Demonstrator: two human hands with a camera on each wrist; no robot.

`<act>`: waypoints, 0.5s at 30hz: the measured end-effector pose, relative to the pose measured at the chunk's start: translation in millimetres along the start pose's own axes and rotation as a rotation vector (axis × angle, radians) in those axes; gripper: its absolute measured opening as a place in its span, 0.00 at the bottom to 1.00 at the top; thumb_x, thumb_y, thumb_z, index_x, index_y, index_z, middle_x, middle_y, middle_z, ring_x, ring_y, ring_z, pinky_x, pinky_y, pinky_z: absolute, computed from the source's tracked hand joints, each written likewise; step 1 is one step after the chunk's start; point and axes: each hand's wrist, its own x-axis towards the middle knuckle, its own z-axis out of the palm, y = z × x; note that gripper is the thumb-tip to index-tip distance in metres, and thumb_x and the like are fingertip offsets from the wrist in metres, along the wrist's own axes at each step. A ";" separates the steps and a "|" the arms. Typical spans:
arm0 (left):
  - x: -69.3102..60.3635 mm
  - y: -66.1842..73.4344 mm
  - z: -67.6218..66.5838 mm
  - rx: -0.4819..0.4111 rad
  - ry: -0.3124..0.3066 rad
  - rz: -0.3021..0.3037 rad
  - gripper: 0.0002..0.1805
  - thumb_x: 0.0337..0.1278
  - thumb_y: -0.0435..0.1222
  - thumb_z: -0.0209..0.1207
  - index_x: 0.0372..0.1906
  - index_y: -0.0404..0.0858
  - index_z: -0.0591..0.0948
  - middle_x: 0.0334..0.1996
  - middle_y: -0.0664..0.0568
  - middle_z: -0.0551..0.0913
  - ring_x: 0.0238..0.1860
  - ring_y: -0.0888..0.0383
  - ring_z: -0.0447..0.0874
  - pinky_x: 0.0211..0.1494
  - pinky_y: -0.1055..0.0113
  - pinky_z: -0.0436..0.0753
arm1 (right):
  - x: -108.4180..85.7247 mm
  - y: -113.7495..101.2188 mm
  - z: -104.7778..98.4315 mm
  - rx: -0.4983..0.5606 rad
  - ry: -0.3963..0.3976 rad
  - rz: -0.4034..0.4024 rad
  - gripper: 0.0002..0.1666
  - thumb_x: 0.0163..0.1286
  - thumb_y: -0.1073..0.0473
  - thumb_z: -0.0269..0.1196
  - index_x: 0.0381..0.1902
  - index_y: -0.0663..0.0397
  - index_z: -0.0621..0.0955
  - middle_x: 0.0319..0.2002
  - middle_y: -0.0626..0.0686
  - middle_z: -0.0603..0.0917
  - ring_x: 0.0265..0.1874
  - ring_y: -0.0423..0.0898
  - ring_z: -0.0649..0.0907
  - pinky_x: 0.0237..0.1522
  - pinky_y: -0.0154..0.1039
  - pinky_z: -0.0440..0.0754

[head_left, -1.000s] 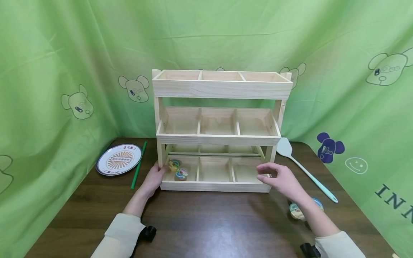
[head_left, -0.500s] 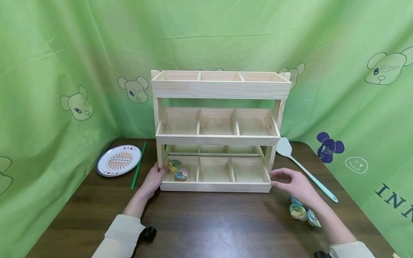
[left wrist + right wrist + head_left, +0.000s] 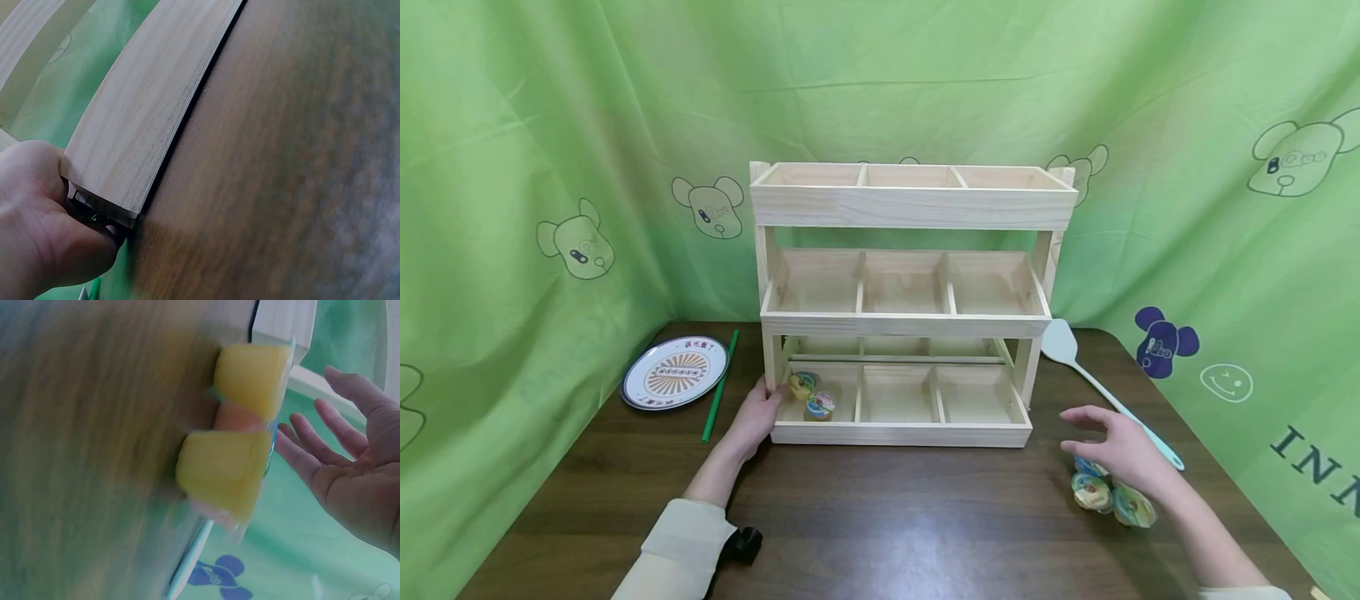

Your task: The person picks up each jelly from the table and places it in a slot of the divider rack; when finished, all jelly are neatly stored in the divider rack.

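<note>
A three-tier wooden rack [image 3: 901,436] stands on the table, each tier split into three compartments. Two small jelly cups [image 3: 820,406] sit in its bottom-left compartment. The left hand [image 3: 756,421] grips the rack's lower left end; in the left wrist view the hand [image 3: 56,219] has thumb and fingers round the corner of the board [image 3: 144,106]. To the right, the right hand [image 3: 1120,450] hovers above a group of jelly cups [image 3: 1092,492], fingers spread and holding nothing. Yellow cups [image 3: 222,465] stand beside the open right hand [image 3: 356,469] in the right wrist view.
A white plate [image 3: 675,372] with a blue rim lies at the left, beside a green stick [image 3: 721,386]. A pale blue spatula [image 3: 1116,404] lies right of the rack, its handle partly behind the right hand. Green cloth [image 3: 925,83] hangs behind and at the sides.
The right hand has moved from the rack's lower right end outward to the right, over the cups. The left hand has kept its hold on the rack.
</note>
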 end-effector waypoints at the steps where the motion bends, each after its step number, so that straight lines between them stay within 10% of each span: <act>1: 0.1 0.1 -0.2 0.001 -0.003 -0.001 0.32 0.81 0.37 0.42 0.78 0.28 0.49 0.74 0.28 0.56 0.74 0.35 0.56 0.74 0.42 0.57 | -1.5 1.8 -0.6 -0.005 -0.002 0.001 0.27 0.61 0.56 0.74 0.56 0.63 0.82 0.53 0.64 0.85 0.52 0.65 0.83 0.53 0.62 0.79; 12: 1.8 -1.4 -2.4 -0.007 -0.018 -0.016 0.32 0.81 0.37 0.41 0.78 0.27 0.47 0.75 0.26 0.54 0.74 0.33 0.53 0.75 0.40 0.55 | -5.6 12.1 -5.4 0.000 -0.062 0.048 0.29 0.55 0.61 0.76 0.55 0.66 0.82 0.47 0.64 0.86 0.39 0.51 0.87 0.40 0.41 0.82; 15: 0.5 -1.2 -1.6 0.006 -0.009 -0.011 0.32 0.81 0.37 0.42 0.78 0.28 0.48 0.75 0.27 0.55 0.74 0.34 0.55 0.74 0.41 0.56 | -4.8 13.1 -5.4 0.001 -0.068 0.061 0.30 0.53 0.62 0.77 0.54 0.66 0.82 0.47 0.64 0.86 0.42 0.56 0.86 0.45 0.49 0.83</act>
